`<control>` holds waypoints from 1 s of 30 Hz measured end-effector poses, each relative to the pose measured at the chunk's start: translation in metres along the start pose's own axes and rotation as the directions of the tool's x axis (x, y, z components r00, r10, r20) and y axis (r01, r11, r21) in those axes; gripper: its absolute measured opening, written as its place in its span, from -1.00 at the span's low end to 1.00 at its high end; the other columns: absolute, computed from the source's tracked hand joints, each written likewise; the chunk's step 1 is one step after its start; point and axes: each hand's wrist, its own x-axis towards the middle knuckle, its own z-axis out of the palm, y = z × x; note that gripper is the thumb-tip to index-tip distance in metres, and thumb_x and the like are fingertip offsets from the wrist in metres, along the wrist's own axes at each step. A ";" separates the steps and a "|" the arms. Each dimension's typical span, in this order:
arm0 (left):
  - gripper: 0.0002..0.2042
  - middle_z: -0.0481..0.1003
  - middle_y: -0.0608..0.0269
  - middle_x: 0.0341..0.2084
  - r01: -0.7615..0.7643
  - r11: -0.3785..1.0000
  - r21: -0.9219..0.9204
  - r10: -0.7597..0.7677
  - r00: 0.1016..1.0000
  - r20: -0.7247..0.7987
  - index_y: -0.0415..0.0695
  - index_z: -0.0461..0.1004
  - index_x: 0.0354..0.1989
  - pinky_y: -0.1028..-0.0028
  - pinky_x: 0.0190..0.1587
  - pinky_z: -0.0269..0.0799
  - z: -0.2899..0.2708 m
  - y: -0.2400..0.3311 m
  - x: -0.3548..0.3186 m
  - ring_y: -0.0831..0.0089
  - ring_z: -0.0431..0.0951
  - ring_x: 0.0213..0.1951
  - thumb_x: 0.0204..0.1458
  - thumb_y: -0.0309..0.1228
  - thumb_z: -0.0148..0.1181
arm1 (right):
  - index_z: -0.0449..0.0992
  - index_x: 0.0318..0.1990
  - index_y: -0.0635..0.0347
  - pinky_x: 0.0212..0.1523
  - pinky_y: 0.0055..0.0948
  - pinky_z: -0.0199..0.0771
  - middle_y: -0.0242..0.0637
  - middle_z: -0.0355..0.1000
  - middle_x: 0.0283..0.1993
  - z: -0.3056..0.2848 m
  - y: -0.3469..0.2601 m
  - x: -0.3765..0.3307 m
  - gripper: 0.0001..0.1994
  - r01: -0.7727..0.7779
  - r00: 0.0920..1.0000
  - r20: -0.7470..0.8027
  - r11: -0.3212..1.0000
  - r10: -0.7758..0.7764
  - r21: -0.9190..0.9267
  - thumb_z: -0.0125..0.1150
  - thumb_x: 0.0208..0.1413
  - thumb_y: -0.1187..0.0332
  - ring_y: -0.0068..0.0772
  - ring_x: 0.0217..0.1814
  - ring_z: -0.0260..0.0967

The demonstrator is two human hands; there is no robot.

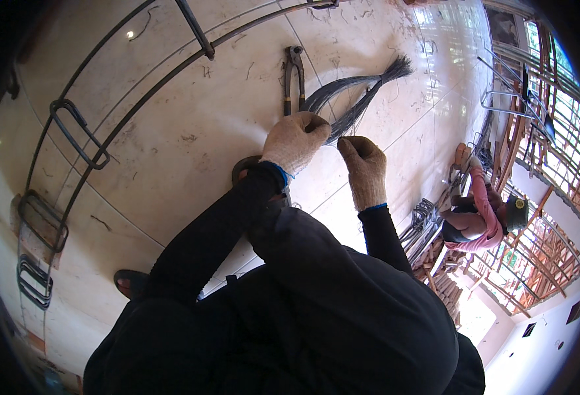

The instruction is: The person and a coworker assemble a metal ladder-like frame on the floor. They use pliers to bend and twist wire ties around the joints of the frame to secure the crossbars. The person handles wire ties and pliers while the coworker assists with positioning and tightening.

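your left hand in a beige knitted glove (296,141) has its fingers curled, thumb drawn in; your right hand in a matching glove (367,172), at its four o'clock, has its fingers bent toward the thumb. you cannot tell whether either pinches a strand. the dark bundle of thin metal wire (355,114) lies on the pale glossy tiled floor (191,108), at your left hand's one o'clock; black pincers with yellow-marked handles (294,66) lie at its twelve.
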 end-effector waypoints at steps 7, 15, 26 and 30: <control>-0.65 0.77 -0.03 -0.11 0.011 0.980 0.198 -0.005 1.000 -0.031 -0.20 0.74 -0.01 0.25 0.07 0.64 0.001 0.003 -0.002 0.12 0.79 -0.03 0.27 -0.16 0.38 | 0.72 0.05 0.40 0.10 -0.38 0.63 -0.16 0.73 -0.05 -0.003 -0.003 -0.001 -0.68 -0.001 1.000 -0.023 1.000 0.001 -0.017 0.46 0.37 0.28 -0.39 -0.01 0.63; -0.64 0.68 0.17 -0.03 -0.233 0.917 0.323 0.321 0.913 -0.254 0.08 0.66 0.09 0.12 0.08 0.61 0.016 0.012 -0.016 0.09 0.70 0.02 0.12 -0.24 0.54 | 0.72 0.03 0.39 0.01 -0.40 0.62 -0.18 0.73 -0.11 -0.012 -0.009 -0.005 -0.68 0.104 0.994 -0.025 0.983 -0.109 -0.153 0.45 0.35 0.27 -0.43 -0.10 0.63; -0.06 0.23 0.10 0.50 -0.448 0.461 0.766 0.536 0.829 0.162 0.09 0.31 0.57 -0.15 0.49 0.20 0.019 -0.004 -0.007 -0.13 0.18 0.52 -0.03 -0.03 0.62 | 0.69 0.07 0.25 0.03 -0.24 0.63 -0.12 0.71 -0.12 -0.011 -0.001 -0.002 -0.74 0.221 0.962 -0.123 0.959 -0.245 -0.177 0.26 0.33 0.37 -0.19 -0.06 0.68; 0.10 -0.01 0.15 0.72 -0.335 0.228 0.914 0.326 0.911 0.252 -0.02 0.06 0.72 -0.13 0.62 -0.02 0.034 -0.024 0.003 -0.12 -0.01 0.66 0.10 0.25 0.43 | 0.62 0.14 0.30 0.11 -0.09 0.65 0.07 0.71 -0.02 0.004 -0.015 -0.012 -0.70 0.290 0.938 -0.062 0.873 -0.340 -0.392 0.18 0.48 0.27 0.08 0.04 0.70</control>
